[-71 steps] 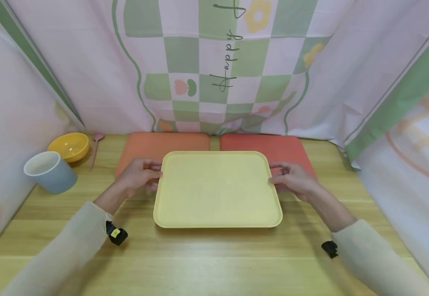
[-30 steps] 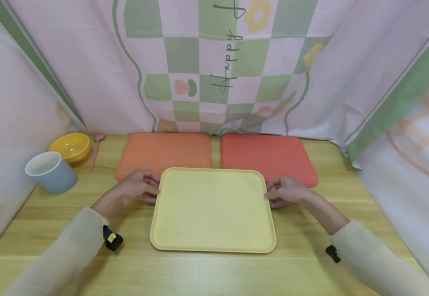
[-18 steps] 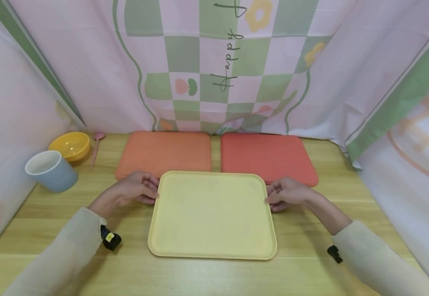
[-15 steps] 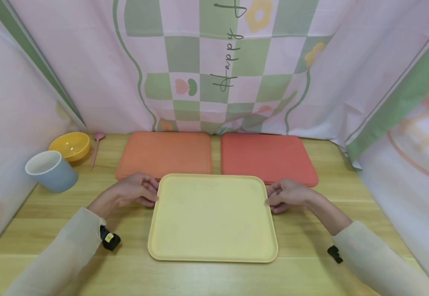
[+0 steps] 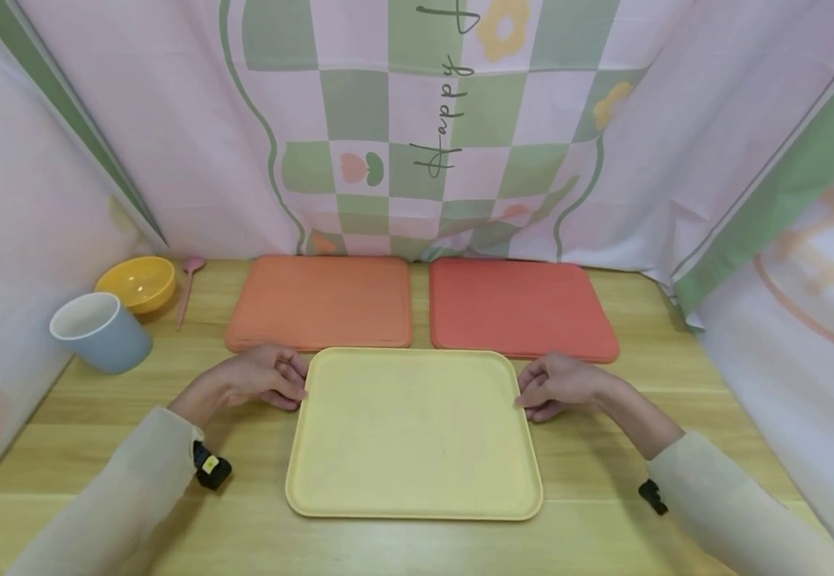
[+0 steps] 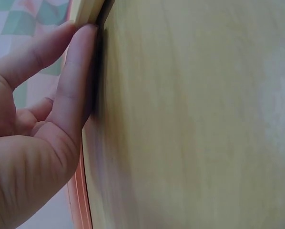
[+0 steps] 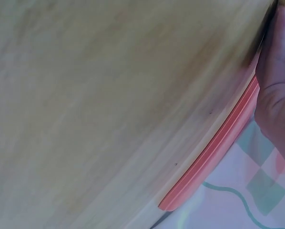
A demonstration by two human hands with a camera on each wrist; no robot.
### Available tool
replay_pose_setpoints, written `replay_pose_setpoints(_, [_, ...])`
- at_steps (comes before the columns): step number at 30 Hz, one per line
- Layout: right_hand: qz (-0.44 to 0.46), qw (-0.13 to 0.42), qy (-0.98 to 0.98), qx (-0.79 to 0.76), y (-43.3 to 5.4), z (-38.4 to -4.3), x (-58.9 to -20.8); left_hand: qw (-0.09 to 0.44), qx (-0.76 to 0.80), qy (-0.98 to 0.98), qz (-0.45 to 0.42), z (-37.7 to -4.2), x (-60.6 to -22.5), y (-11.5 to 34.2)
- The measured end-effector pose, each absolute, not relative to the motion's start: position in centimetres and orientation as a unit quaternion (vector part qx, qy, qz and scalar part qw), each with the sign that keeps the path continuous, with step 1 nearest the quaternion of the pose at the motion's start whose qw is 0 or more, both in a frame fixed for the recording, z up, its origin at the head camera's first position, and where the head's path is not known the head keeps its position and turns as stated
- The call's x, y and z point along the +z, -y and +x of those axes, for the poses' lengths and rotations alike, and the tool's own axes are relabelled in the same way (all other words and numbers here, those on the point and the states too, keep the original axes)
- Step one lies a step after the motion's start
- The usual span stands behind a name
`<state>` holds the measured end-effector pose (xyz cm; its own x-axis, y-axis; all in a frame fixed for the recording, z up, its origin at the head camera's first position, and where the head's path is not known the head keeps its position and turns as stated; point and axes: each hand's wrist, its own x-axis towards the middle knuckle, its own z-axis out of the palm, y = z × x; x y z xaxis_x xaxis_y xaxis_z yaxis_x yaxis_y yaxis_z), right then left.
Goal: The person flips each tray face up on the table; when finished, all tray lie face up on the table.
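A pale yellow rectangular tray [image 5: 415, 436] with a low rim lies level, low over the front middle of the wooden table. On its left rim, toward the back, my left hand [image 5: 261, 378] pinches with thumb and fingers. My right hand [image 5: 559, 386] grips the opposite rim at about the same height. In the left wrist view, the thumb and a finger of the left hand [image 6: 42, 109] meet at the tray's edge [image 6: 87, 10]. Only part of the right hand [image 7: 276, 81] shows in the right wrist view, with its fingertips at the frame's corner.
Behind the yellow tray lie an orange tray [image 5: 319, 302] and a red tray [image 5: 520, 308], side by side. A blue-grey cup [image 5: 110, 340], a yellow bowl [image 5: 139, 286] and a pink spoon [image 5: 186, 292] stand at the back left. Printed curtains [image 5: 417, 120] border the wooden table [image 5: 417, 548].
Both hands have brought the yellow tray toward the front and lower, off its overlap with the orange and red trays. The grip stays on both side rims; the motion slows lately.
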<state>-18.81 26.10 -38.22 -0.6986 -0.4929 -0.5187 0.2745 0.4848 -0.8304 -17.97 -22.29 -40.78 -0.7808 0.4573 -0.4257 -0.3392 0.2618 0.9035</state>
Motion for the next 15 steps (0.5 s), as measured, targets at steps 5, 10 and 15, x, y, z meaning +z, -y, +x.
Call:
replay_pose_setpoints(5, [-0.077, 0.380, -0.774, -0.501, -26.38, -18.86, -38.41, 0.316, 0.613, -0.723, 0.040, -18.12, -40.86, 22.37])
replay_pose_setpoints(10, [-0.074, 0.374, -0.785, -0.488, -26.65, -19.00, -38.41, 0.301, 0.628, -0.717, 0.041, -18.29, -40.79, 22.59])
replay_pose_setpoints(15, [-0.070, 0.360, -0.799, -0.477, -26.93, -19.39, -38.10, 0.264, 0.645, -0.715, 0.042, -18.73, -40.78, 22.56])
